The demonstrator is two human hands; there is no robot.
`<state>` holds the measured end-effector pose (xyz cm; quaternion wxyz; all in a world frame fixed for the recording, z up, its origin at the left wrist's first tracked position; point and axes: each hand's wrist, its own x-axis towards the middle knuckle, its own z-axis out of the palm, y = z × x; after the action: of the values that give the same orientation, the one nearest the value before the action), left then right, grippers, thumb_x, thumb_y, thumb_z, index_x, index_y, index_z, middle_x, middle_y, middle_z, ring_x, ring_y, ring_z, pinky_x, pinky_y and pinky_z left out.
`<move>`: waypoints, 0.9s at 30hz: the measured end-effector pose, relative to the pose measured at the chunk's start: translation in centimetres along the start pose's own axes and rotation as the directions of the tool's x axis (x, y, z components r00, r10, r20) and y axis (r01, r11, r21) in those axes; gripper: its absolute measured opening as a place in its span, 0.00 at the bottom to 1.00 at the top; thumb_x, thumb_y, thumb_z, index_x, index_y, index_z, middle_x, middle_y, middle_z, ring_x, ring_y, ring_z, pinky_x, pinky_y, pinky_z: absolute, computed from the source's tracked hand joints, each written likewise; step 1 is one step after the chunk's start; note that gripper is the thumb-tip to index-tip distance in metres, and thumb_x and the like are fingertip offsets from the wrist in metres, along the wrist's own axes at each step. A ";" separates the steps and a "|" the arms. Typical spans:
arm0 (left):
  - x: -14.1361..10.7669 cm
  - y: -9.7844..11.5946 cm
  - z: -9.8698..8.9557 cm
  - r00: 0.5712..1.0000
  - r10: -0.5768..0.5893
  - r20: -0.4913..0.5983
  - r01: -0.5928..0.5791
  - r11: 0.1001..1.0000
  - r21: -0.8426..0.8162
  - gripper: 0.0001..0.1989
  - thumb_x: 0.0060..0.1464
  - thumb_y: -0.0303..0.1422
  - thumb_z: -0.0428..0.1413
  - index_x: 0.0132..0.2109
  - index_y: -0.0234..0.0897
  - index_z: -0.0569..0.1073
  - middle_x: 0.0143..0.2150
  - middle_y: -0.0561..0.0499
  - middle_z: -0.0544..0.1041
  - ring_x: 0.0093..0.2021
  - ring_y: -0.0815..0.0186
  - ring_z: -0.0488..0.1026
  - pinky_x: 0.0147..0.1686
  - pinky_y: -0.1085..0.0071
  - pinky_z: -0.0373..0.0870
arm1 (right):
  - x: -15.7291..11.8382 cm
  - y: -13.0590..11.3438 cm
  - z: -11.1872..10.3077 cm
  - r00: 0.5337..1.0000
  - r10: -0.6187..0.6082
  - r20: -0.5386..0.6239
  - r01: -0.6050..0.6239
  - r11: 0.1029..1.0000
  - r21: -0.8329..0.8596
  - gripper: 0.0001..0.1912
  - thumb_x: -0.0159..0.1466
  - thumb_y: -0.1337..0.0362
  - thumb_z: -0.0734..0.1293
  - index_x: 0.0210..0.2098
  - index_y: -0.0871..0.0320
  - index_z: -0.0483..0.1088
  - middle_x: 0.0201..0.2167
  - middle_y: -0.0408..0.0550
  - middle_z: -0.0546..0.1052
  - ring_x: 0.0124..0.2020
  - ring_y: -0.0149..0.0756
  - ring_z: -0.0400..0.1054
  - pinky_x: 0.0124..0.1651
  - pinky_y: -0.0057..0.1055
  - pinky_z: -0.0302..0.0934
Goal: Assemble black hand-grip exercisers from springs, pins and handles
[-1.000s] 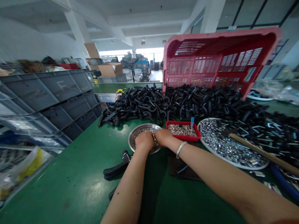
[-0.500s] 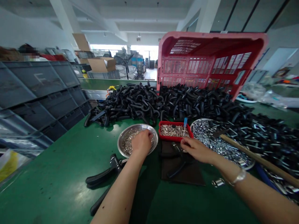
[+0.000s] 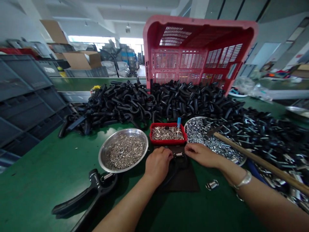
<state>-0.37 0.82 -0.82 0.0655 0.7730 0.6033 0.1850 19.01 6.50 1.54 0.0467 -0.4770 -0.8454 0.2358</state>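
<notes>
On a dark mat (image 3: 190, 180) lies a black plastic clamp-like piece with two curved arms (image 3: 180, 164), a metal coil spring (image 3: 178, 155) across its top. My left hand (image 3: 158, 164) is closed at the spring's left end, its fingertips pinched together; whatever is between them is hidden. At the spring's right end, my right hand (image 3: 199, 154) is also closed, thumb against fingers, with nothing plainly visible in it. A similar black piece with a spring (image 3: 98, 187) rests to the left. A steel bowl of small metal pins (image 3: 103, 161) stands beyond my left hand.
Behind the mat is a red tray (image 3: 154, 140) of rivet-like pins with a blue-handled screwdriver (image 3: 179, 123). A plate of small metal parts (image 3: 200, 129) and a wooden-handled hammer (image 3: 253, 158) lie right. Black parts (image 3: 125, 103) are heaped before a tipped red crate (image 3: 200, 22).
My left hand has left the steel bowl and come right to the black piece on the mat. My right hand stays by that piece. The view has shifted right.
</notes>
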 end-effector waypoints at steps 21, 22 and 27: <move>0.0 -0.1 0.0 1.000 -0.011 0.016 0.012 0.998 -0.060 0.07 0.56 0.36 0.48 0.38 0.42 0.70 0.37 0.53 0.71 0.39 0.66 0.67 0.35 0.72 0.61 | 1.8 -1.4 -2.2 0.964 0.094 0.250 -0.076 0.994 -0.078 0.08 0.51 0.67 0.60 0.27 0.61 0.70 0.25 0.46 0.71 0.27 0.31 0.60 0.29 0.26 0.52; 0.0 -0.1 0.0 1.000 -0.014 0.023 0.015 0.998 -0.061 0.07 0.56 0.36 0.48 0.38 0.42 0.70 0.37 0.53 0.71 0.39 0.66 0.67 0.35 0.72 0.61 | 1.8 -1.4 -2.2 0.962 0.092 0.256 -0.076 0.994 -0.074 0.07 0.51 0.67 0.60 0.26 0.61 0.70 0.24 0.45 0.71 0.26 0.31 0.60 0.29 0.25 0.52; -0.1 0.0 -0.1 0.999 -0.021 0.027 0.022 0.998 -0.055 0.08 0.57 0.35 0.47 0.39 0.42 0.70 0.37 0.52 0.71 0.39 0.66 0.67 0.35 0.72 0.61 | 1.9 -1.5 -2.2 0.962 0.095 0.254 -0.079 0.994 -0.070 0.06 0.51 0.67 0.60 0.24 0.60 0.69 0.21 0.43 0.69 0.24 0.29 0.58 0.26 0.25 0.51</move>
<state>-0.48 0.70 -0.75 0.0968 0.7668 0.6052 0.1908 17.50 8.22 3.88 -0.0880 -0.4801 -0.8292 0.2724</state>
